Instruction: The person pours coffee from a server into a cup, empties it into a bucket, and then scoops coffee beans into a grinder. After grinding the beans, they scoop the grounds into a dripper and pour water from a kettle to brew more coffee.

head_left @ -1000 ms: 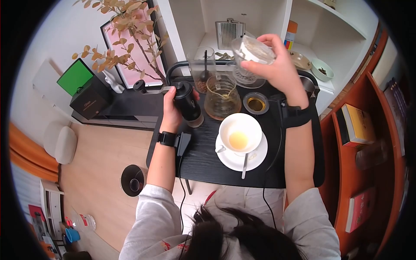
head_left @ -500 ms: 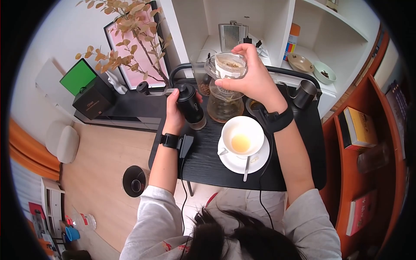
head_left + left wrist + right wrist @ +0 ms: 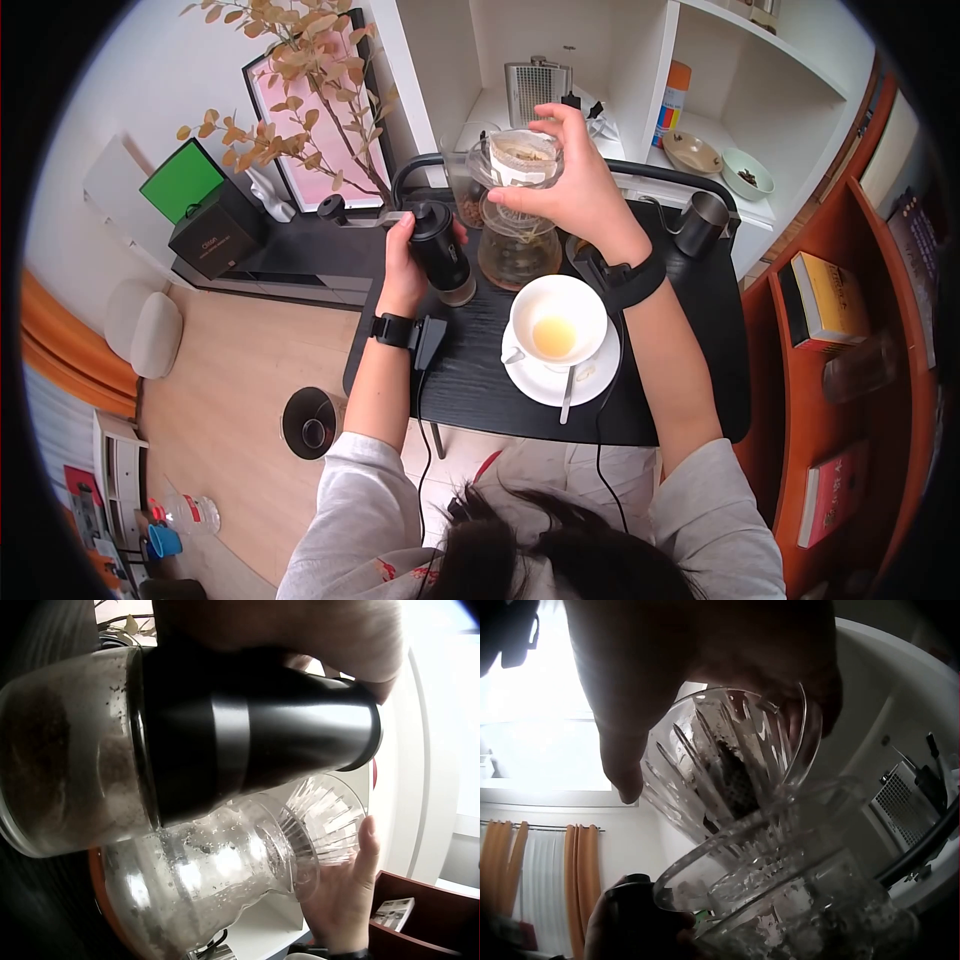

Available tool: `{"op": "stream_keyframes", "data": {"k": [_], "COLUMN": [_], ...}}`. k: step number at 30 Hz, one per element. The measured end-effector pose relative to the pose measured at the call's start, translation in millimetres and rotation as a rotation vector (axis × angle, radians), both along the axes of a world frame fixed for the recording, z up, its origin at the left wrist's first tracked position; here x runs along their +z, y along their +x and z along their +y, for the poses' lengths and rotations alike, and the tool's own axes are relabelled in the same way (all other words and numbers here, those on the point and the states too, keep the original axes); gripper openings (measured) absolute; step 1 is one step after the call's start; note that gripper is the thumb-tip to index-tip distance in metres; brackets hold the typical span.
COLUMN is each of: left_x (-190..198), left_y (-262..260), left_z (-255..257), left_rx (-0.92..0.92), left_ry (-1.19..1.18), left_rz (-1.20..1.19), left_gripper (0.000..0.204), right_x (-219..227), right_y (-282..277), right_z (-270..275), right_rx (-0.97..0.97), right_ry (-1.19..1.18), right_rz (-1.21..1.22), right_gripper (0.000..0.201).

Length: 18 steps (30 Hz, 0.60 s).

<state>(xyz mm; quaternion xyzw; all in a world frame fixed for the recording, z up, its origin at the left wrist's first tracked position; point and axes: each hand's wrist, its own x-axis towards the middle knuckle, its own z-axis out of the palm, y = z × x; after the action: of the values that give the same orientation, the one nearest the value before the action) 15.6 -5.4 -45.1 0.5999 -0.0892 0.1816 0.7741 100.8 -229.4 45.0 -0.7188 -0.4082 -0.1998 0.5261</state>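
Observation:
My left hand (image 3: 402,262) grips a black coffee grinder (image 3: 438,245) that stands on the black table; ground coffee shows in its clear base (image 3: 71,750) in the left wrist view. My right hand (image 3: 585,190) holds the rim of a clear ribbed dripper (image 3: 520,172), thumb on the near side. A white paper filter (image 3: 518,160) with dark grounds sits inside it. The dripper is at the mouth of the glass server (image 3: 518,262); whether its weight rests there, I cannot tell. In front stands a white cup (image 3: 572,300) with yellowish liquid, on a saucer (image 3: 596,375) with a spoon (image 3: 567,398).
Behind the grinder is a glass (image 3: 462,185) holding beans. A metal pitcher (image 3: 702,222) stands at the table's back right, and a small dish is partly hidden by my right wrist. White shelves hold a flask (image 3: 537,92) and two bowls. Cables hang from both wrists.
My right hand has brought the dripper left and down from beside the server to its mouth, levelling it. The left hand has kept its grip on the grinder.

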Motion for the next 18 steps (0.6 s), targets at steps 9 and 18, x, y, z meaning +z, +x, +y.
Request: {"op": "stream_keyframes", "data": {"k": [9, 18], "left_x": [-1, -1], "left_y": [-1, 1], "left_z": [-1, 1], "left_rx": [0.007, -0.004], "left_ry": [-0.019, -0.005], "left_rz": [0.016, 0.005], "left_gripper": [0.064, 0.065], "right_x": [-7, -8], "right_y": [8, 13], "right_z": [3, -1], "right_rx": [0.097, 0.139], "right_ry": [0.014, -0.031], "right_rz": [0.095, 0.152], "right_gripper": [0.107, 0.116]}}
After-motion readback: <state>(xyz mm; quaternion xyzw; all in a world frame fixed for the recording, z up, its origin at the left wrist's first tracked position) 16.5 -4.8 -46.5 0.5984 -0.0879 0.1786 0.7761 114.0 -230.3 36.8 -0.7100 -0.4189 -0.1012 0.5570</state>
